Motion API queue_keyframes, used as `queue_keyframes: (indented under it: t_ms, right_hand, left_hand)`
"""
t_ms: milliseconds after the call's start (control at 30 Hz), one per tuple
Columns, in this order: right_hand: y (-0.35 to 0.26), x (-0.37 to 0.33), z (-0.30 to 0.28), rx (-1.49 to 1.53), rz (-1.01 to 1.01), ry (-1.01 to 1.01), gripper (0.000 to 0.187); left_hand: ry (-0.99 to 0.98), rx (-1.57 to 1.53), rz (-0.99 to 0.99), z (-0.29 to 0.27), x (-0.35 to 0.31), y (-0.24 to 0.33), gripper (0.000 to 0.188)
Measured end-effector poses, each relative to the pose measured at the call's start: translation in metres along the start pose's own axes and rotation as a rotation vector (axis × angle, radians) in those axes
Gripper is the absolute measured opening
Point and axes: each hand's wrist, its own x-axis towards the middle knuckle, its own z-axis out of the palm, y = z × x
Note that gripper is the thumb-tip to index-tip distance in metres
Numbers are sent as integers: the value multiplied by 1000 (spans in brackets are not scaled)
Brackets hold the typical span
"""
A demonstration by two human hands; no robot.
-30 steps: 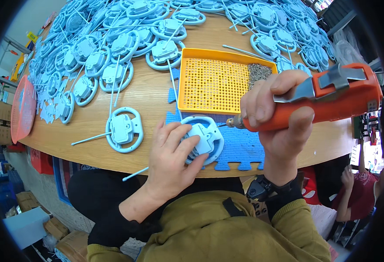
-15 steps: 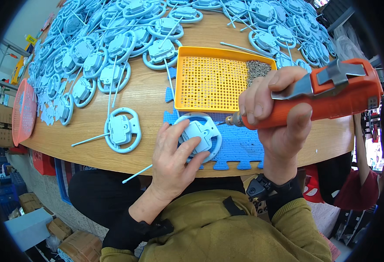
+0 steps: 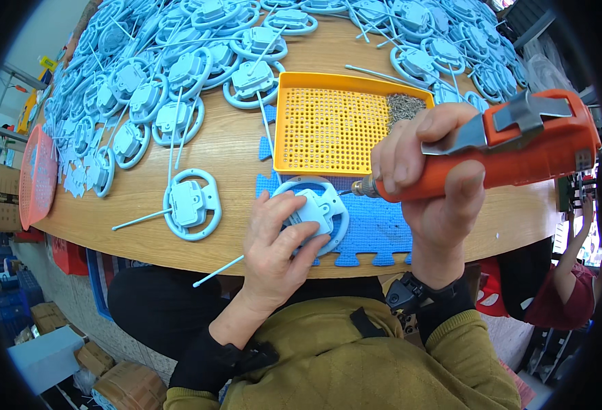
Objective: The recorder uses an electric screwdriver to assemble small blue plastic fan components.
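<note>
The left hand (image 3: pixel 273 242), fingers half-curled, holds a light-blue, ring-shaped plastic wheel (image 3: pixel 320 209), probably light, stiff and best gripped by its rim, on the textured blue foam mat (image 3: pixel 383 229), while the right hand (image 3: pixel 432 171) wraps round an orange, cylindrical power screwdriver (image 3: pixel 519 160).

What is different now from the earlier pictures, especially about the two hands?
The left hand has shifted slightly right, curling more over the blue steering-wheel part. Neither hand has taken or released anything. The right hand still holds the orange electric screwdriver, and the yellow perforated tray stays in place.
</note>
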Motion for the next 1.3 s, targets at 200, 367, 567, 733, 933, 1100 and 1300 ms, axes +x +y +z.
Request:
queue_keyframes:
  t_ms: [200, 367, 567, 733, 933, 1100, 1300]
  right_hand:
    - [3, -1, 4, 5, 7, 11, 51]
    - [0, -2, 4, 50, 30, -3, 51]
    - [3, -6, 9, -86, 39, -34, 51]
    - [4, -6, 14, -62, 58, -21, 51]
    - [14, -7, 16, -30, 33, -21, 46]
    - [21, -10, 21, -11, -6, -55, 38]
    - [12, -2, 37, 56, 160, -17, 23]
  left_hand:
    - [45, 26, 27, 8, -4, -4, 25]
    - [-72, 164, 114, -4, -2, 5, 25]
    - [-169, 312, 212, -5, -6, 3, 27]
    - [-177, 318, 181, -3, -7, 3, 35]
    - [-188, 260, 139, -4, -8, 3, 37]
    - [-126, 243, 84, -1, -7, 2, 37]
    - [-85, 89, -37, 3, 1, 0, 55]
